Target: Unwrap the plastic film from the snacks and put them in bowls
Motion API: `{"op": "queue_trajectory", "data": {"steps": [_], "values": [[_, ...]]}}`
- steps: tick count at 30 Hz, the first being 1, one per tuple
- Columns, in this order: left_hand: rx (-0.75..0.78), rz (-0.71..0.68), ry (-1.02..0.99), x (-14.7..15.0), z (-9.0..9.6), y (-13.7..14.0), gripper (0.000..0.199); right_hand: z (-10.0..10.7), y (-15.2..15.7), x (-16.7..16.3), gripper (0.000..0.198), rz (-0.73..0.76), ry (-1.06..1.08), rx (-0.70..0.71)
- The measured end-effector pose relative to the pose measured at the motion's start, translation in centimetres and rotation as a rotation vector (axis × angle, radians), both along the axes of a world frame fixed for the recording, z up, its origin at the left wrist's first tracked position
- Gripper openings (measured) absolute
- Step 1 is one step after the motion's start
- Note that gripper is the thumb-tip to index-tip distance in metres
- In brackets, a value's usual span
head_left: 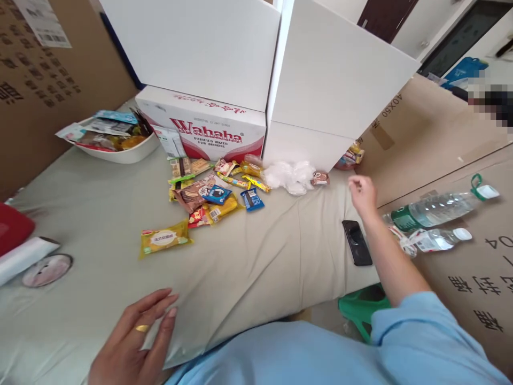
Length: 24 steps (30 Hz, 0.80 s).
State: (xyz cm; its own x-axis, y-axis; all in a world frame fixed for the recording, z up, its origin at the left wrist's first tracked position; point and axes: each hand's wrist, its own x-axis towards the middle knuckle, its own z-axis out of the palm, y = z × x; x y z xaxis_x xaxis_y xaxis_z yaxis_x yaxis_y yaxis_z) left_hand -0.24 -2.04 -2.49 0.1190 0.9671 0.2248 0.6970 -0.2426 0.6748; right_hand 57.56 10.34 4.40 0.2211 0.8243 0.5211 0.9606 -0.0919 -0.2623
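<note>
The left hand [132,345] is at the near left, over the cloth-covered tabletop [248,272], with nothing visible in its grasp. Its fingers [147,303] reach toward the right, the thumb standing apart from them. The nearest snack is a yellow packet [164,240], lying by itself on the far side of these fingers, well apart from them.

The right hand [364,195] is at the far right, its fingers [355,182] curled in toward the thumb; whether they meet or pinch anything small, I cannot tell. Just beyond them, in the corner by a white panel [340,64], is a bundle of wrapped snacks [352,156]. To their left lies a small brown packet [320,178], clear of the fingers, and left of that a crumpled white plastic bag [290,175]. A black phone [358,243] lies on the near side of the hand, beside the forearm.

Between the two hands, toward the far side, a heap of mixed snack packets [212,192] lies in front of a Wahaha carton [212,128]. A white basin [128,154] filled with packages is at the far left. Two clear bottles [438,208] lie right of the right forearm.
</note>
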Motion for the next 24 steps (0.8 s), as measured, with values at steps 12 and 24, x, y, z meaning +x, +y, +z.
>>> {"op": "queue_trajectory", "data": {"steps": [12,24], "values": [[0.079,0.247,0.353,-5.0,0.7,21.8,0.045,-14.9,-25.5,-10.9,0.031,0.076,-0.029,-0.135],[-0.131,0.216,0.473,-4.8,1.3,36.9,0.063,-17.1,-23.9,-12.2,0.014,-0.067,-0.181,0.069]]}}
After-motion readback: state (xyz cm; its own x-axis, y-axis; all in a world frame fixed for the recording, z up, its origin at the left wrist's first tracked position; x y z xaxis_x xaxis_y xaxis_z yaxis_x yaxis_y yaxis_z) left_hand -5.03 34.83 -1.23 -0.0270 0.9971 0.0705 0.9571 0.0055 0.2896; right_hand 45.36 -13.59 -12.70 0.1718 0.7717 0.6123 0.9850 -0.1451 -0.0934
